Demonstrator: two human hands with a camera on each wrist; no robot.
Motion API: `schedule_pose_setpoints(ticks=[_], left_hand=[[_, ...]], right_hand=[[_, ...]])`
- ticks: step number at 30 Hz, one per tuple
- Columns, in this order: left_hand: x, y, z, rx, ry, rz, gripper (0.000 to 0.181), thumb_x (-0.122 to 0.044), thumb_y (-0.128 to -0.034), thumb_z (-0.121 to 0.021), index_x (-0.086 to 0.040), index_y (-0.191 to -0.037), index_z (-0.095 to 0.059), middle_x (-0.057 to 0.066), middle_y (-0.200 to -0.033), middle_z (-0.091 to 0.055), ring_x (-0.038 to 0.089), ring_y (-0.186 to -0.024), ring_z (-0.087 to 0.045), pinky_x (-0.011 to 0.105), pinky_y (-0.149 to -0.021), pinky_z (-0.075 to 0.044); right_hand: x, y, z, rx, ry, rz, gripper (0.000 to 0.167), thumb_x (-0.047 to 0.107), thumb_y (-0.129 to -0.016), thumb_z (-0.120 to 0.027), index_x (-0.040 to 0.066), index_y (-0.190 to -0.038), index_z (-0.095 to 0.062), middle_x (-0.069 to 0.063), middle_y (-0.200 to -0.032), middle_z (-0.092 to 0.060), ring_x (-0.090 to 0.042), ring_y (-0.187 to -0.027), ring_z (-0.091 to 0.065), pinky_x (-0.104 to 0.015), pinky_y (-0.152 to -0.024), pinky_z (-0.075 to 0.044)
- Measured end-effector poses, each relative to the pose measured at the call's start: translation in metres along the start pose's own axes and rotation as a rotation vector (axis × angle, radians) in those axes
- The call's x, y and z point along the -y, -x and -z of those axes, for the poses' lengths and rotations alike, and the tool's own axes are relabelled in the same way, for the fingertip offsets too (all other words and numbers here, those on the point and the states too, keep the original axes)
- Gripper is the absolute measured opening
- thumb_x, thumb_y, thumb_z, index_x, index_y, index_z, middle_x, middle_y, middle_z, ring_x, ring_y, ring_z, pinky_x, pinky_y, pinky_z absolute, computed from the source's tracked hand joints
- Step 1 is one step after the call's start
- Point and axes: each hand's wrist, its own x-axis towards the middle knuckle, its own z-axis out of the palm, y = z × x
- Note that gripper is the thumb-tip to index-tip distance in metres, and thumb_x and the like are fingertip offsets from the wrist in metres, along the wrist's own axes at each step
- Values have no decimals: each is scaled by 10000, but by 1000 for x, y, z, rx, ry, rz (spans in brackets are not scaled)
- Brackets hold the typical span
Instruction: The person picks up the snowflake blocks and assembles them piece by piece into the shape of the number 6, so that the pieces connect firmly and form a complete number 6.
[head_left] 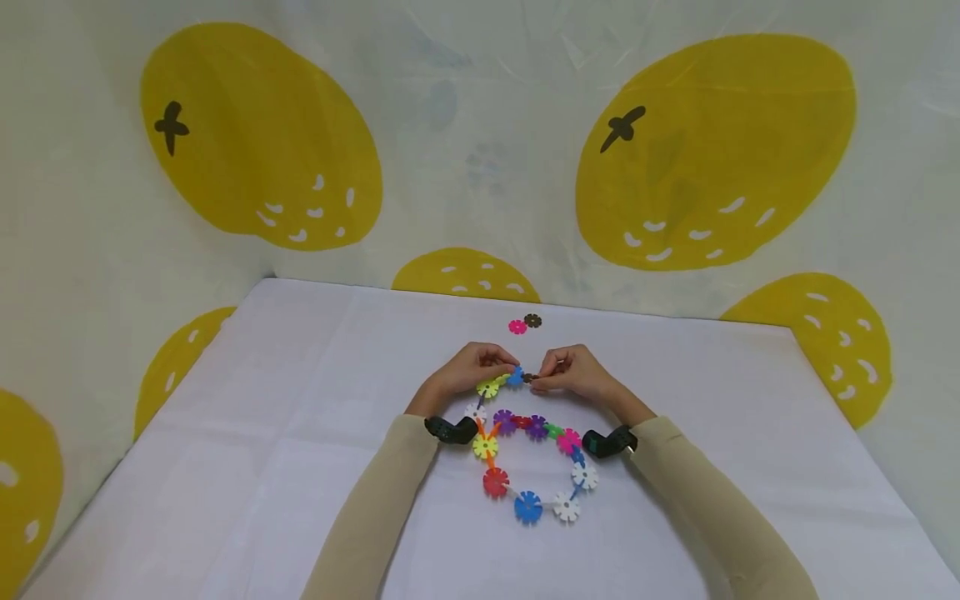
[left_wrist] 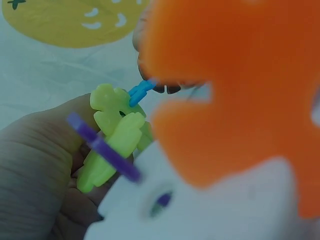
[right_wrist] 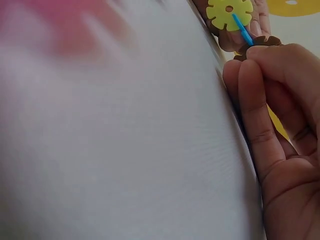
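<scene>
A chain of notched, flower-shaped interlocking discs hangs from my left hand [head_left: 474,367], which pinches it near the blue disc [head_left: 516,376] and yellow disc [head_left: 487,388]. In the left wrist view, yellow discs [left_wrist: 111,152] lie against the left thumb, a purple disc [left_wrist: 102,146] slots across one, and a blurred orange disc [left_wrist: 250,100] fills the right side. My right hand [head_left: 579,372] pinches a brown disc [right_wrist: 266,41] between thumb and fingertips. The brown disc meets the blue disc [right_wrist: 243,30] edge to edge; how deep their slots engage is hidden.
Below the hands, a closed ring of linked discs, among them a blue disc [head_left: 528,507] and a red disc [head_left: 495,482], lies on the white-covered table [head_left: 262,467]. Beyond the hands are a loose pink disc [head_left: 517,327] and a brown disc [head_left: 532,321]. A fruit-print cloth [head_left: 480,167] hangs behind.
</scene>
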Motion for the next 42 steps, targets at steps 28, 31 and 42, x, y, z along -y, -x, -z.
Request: schedule_pose_setpoints(ticks=[28,31,42], left_hand=[[-1,1,4,70,-46,-72,234,-202,-1000,-563,-82,-1151,-694,19,-1083,-706,121,-985,-602,290,-958,-462],[0,2,5,53,-29,-64,230,-202,-997,-570,-81,-1146,-697,23,-1076,-705,124,-965,-597,274,-932,-469],[0,1,5,63,-7,-55,232,-222,-997,-573,-99,-1146,-701,7,-1083,-703,124,-966,-587,263,-919,-469]], right_hand=[[3,-10,6,80,-16,-47,230,137,-856,-752,-48,-964,-668,-97,-927,-716,-195,-822,-710,-312,-787,-568],[2,-15,11,79,-21,-80,234,143,-911,-693,-67,-1008,-657,-123,-923,-715,-211,-820,-703,-318,-790,-568],[2,-36,17,-131,43,-117,285,218,-938,-667,-36,-1067,-650,-109,-792,-655,-183,-664,-618,-260,-658,-555]])
